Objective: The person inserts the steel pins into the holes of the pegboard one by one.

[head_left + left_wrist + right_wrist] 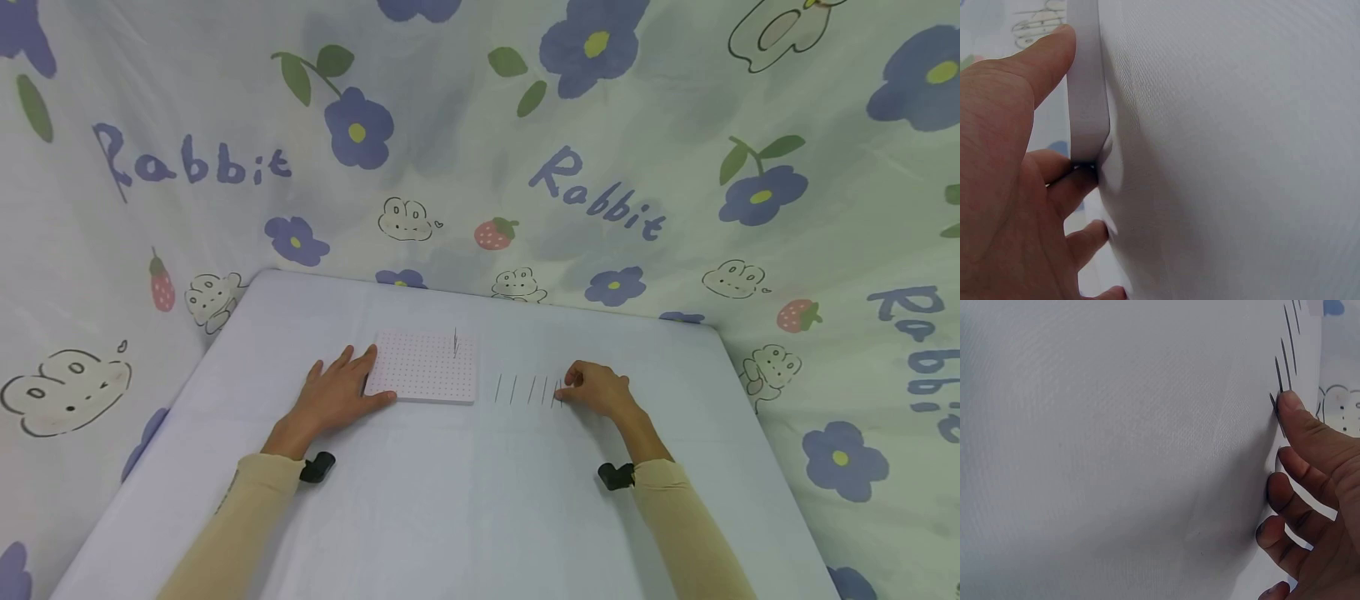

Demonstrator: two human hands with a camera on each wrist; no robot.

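A white pegboard [424,367] with a grid of small holes lies on the table. My left hand [341,396] rests against its left side, fingers spread, with the thumb at the near left corner. In the left wrist view, the thumb and fingers touch the board's pale edge [1088,94]. Thin dark needles [455,343] stand up near the board's far right corner. To the right, several similar needles [513,389] lie in a row. My right hand [600,390] is at the row's right end, its thumb tip touching the last needle [1274,403] and its other fingers loosely bent.
The table [450,517] has a white cloth over it. A patterned curtain [465,142] with flowers and rabbits hangs behind and at both sides. Each wrist wears a small black camera, one on the left [317,467] and one on the right [617,476].
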